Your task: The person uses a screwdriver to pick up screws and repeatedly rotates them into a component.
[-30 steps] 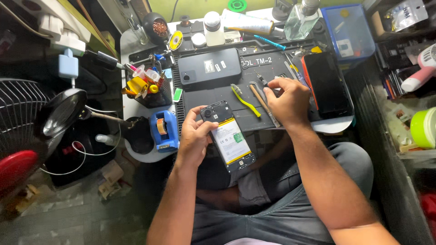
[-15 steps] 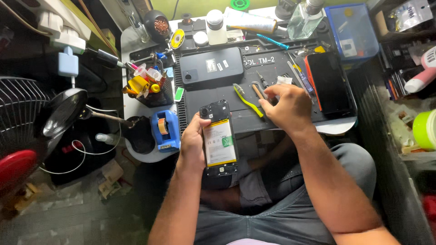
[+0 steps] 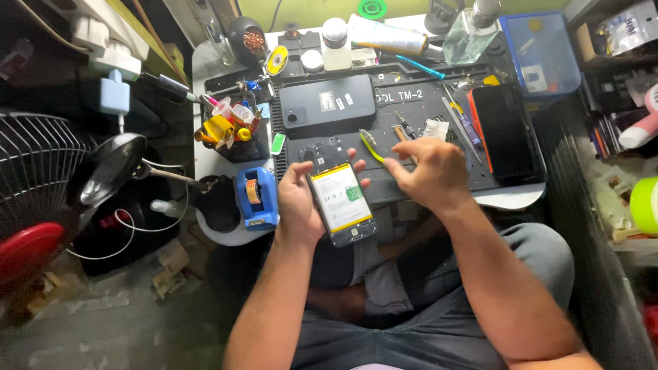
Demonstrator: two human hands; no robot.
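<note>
Far left, off the bench: wire-caged fan (image 3: 31, 164) above a red disc (image 3: 27, 250); black round lamp head (image 3: 113, 168) just beside.

Left edge of bench (image 3: 205, 68): cup of yellow and red small tools (image 3: 229, 130); blue tape dispenser (image 3: 257, 197) at the near-left corner.

Left hand (image 3: 298, 205), at the near edge of the bench: closed around an opened phone (image 3: 339, 195), back cover off, yellow-labelled battery facing up, camera end pointing away toward the mat. Compared with half a second ago, phone tilted slightly, its lower end swung rightward, and lifted closer to the bench edge; grip unchanged.

Dark work mat (image 3: 411, 96), centre of bench: black back cover (image 3: 329, 106) lying flat on its far-left part; yellow-green tweezers (image 3: 370, 145) just beyond the phone.

Right hand (image 3: 428, 171): one second ago resting on the mat among the tools; now raised off it, drawn toward the phone, fingers bunched and curled. Whether anything small is pinched between the fingertips cannot be told. Judged from this shift: tool-picking stage apparently over, attention turning to the exposed interior of the phone.

Right part of mat: second phone with orange rim (image 3: 504, 130), screen dark. Far-right corner: blue plastic box (image 3: 541, 51).
</note>
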